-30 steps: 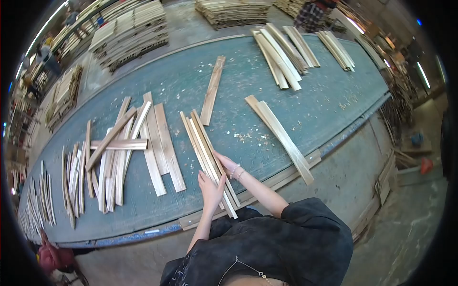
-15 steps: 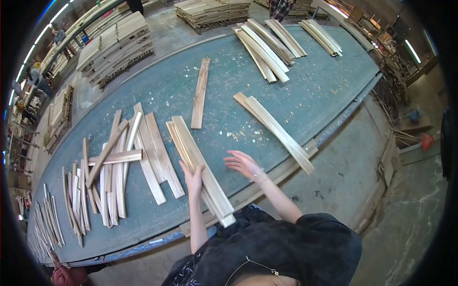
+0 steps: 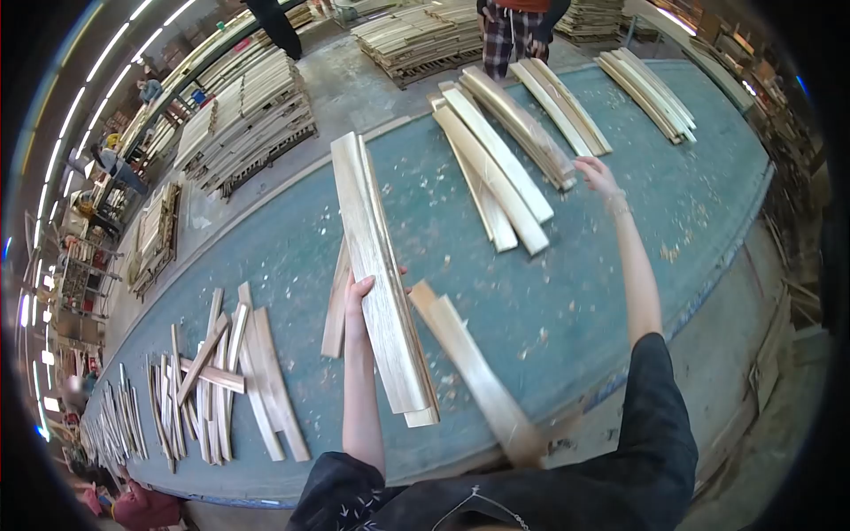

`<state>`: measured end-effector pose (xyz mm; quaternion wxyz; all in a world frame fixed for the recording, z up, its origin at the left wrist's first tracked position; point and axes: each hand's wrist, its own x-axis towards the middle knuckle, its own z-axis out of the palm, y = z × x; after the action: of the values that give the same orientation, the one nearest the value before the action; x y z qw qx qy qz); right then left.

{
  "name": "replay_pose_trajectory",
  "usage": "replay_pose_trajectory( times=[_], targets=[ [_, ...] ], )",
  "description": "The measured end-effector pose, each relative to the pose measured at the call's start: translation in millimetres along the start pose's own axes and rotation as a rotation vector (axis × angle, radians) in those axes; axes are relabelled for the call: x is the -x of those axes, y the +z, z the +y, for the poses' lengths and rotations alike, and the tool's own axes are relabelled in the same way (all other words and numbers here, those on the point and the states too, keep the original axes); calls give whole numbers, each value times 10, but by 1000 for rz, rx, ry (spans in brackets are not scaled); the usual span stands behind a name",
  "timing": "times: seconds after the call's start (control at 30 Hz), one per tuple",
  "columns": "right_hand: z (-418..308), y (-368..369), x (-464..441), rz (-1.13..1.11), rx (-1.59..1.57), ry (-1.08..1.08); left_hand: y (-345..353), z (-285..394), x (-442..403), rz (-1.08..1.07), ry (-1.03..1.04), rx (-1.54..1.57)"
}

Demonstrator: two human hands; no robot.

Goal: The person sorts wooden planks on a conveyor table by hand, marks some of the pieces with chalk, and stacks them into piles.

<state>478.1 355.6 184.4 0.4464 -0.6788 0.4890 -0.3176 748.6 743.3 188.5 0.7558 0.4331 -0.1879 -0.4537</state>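
My left hand (image 3: pixel 357 296) is wrapped round a bundle of several wooden boards (image 3: pixel 376 274), lifted and tilted above the blue-green table (image 3: pixel 301 310). My right hand (image 3: pixel 600 179) is stretched far forward, fingers pointing left, beside the near end of a stack of boards (image 3: pixel 518 124). Whether the fingertips touch that stack, I cannot tell. Left of it lies another group of pale boards (image 3: pixel 496 168). Below the held bundle, a pair of boards (image 3: pixel 474 372) rests near the table's front edge, partly blurred. One single board (image 3: pixel 335 310) is partly hidden behind the bundle.
Further board stacks lie at the far right, one (image 3: pixel 562 106) and another (image 3: pixel 646 93). Loose, crossed boards (image 3: pixel 212 380) cover the left side. A person in plaid trousers (image 3: pixel 500 40) stands at the far edge. Pallets of lumber (image 3: pixel 252 124) stand behind. Wood chips dot the table.
My left hand has raised the bundle of boards and moved it forward over the table. My right hand has reached forward and right to the far stack. The view has shifted.
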Motion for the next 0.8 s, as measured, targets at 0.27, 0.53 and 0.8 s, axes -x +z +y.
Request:
replay_pose_trajectory(
  times=[0.27,0.53,0.8],
  targets=[
    [229,541,-1791,-302,95,218,73,-437,-1326,56,-106,-46],
    [406,769,-2089,-542,216,192,-182,-988,-2407,88,-148,-57],
    [-260,1057,-1218,-500,-329,34,-357,-1103,-2676,42,-23,-23]
  ],
)
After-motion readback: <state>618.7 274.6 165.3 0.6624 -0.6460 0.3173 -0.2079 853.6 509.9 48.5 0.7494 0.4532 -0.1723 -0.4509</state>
